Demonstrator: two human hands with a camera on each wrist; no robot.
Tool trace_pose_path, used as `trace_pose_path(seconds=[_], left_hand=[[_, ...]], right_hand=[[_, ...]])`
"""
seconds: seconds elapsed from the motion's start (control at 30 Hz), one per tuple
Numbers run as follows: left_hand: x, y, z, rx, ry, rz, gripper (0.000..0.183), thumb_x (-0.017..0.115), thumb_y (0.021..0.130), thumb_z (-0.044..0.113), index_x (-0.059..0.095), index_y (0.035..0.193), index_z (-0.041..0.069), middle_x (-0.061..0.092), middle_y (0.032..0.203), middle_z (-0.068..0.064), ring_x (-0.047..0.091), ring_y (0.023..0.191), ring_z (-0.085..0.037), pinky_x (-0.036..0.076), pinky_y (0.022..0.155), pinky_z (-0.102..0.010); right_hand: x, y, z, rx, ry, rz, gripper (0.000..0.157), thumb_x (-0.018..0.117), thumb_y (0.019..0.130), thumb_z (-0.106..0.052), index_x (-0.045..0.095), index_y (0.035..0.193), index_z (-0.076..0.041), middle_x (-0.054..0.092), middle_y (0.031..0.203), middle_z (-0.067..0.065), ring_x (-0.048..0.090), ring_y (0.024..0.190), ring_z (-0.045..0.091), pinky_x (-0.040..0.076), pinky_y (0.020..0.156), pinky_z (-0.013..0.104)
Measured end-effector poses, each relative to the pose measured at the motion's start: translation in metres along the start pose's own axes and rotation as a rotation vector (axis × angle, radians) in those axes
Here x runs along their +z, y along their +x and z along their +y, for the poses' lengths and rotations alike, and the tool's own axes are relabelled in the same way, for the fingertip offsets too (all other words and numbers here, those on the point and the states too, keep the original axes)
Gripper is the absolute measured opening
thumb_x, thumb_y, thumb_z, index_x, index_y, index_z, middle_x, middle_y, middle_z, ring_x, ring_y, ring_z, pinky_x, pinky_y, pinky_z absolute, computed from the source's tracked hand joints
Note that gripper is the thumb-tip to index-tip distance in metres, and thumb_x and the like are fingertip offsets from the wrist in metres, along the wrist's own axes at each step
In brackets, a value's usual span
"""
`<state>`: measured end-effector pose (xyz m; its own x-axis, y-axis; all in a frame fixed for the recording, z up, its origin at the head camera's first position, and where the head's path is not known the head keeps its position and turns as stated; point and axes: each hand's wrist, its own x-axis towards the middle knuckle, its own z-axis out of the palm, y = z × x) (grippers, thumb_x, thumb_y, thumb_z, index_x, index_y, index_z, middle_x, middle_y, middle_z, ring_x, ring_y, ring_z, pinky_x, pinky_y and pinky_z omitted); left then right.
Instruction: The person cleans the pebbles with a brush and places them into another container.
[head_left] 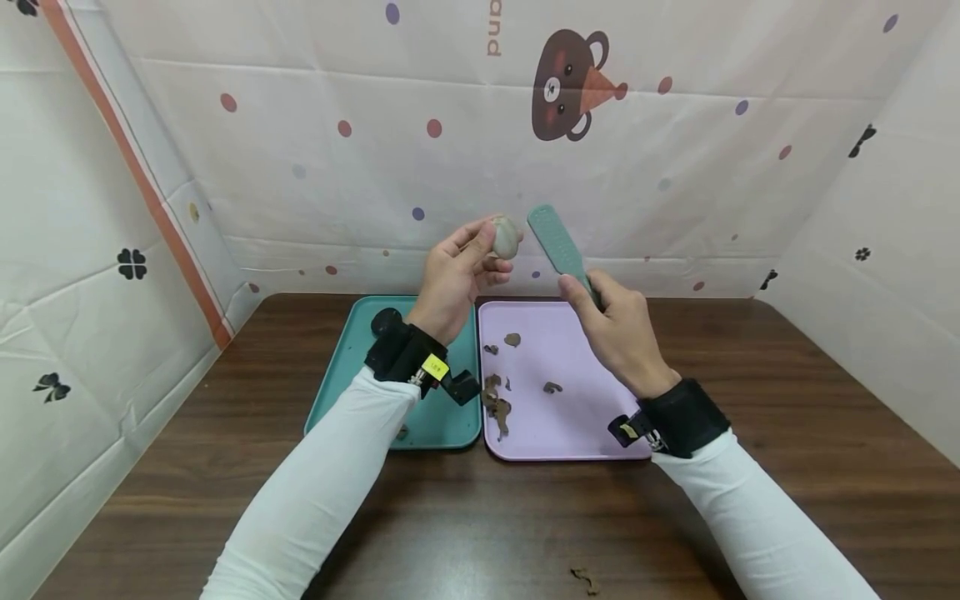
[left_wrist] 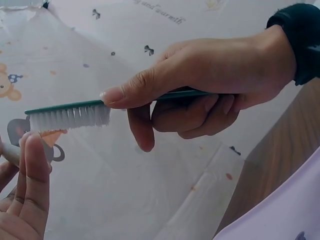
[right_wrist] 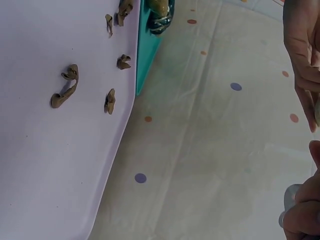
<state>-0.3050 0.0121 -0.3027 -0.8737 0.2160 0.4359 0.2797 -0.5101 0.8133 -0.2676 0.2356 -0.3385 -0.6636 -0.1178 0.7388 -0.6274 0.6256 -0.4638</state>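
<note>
My left hand pinches a pale greenish egg between thumb and fingertips, raised above the trays. To its right, my right hand grips the handle of a green brush, thumb pressed along its back. White bristles point down in the left wrist view, their front end close over the left fingertips. In the head view a small gap separates brush head and egg. Only a sliver of the egg shows at the edge of the right wrist view.
A teal tray and a lilac tray stand side by side on the wooden table. Brown crumbly flakes lie on the lilac one. A dark shiny wrapped thing sits on the teal tray. Another flake lies at the table's front.
</note>
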Motion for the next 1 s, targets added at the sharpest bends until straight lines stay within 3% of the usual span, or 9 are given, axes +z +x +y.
trace_pose_path(seconds=[0.83, 1.0], left_hand=[[-0.015, 0.001, -0.004, 0.028, 0.144, 0.078, 0.039, 0.061, 0.111, 0.016, 0.060, 0.148, 0.003, 0.065, 0.117, -0.011, 0.070, 0.080, -0.014, 0.063, 0.075, -0.024], [-0.019, 0.003, -0.007, 0.019, 0.155, 0.112, 0.038, 0.063, 0.110, 0.015, 0.061, 0.146, 0.002, 0.066, 0.109, -0.007, 0.070, 0.080, -0.014, 0.063, 0.074, -0.024]], right_hand=[[0.000, -0.001, 0.007, 0.041, 0.001, 0.034, 0.033, 0.059, 0.112, -0.031, 0.066, 0.104, 0.001, 0.047, 0.073, 0.007, 0.046, 0.064, 0.023, 0.033, 0.052, 0.028], [0.001, -0.002, 0.009, 0.058, 0.006, 0.028, 0.033, 0.059, 0.112, -0.031, 0.066, 0.103, 0.000, 0.046, 0.072, 0.007, 0.046, 0.064, 0.023, 0.033, 0.052, 0.029]])
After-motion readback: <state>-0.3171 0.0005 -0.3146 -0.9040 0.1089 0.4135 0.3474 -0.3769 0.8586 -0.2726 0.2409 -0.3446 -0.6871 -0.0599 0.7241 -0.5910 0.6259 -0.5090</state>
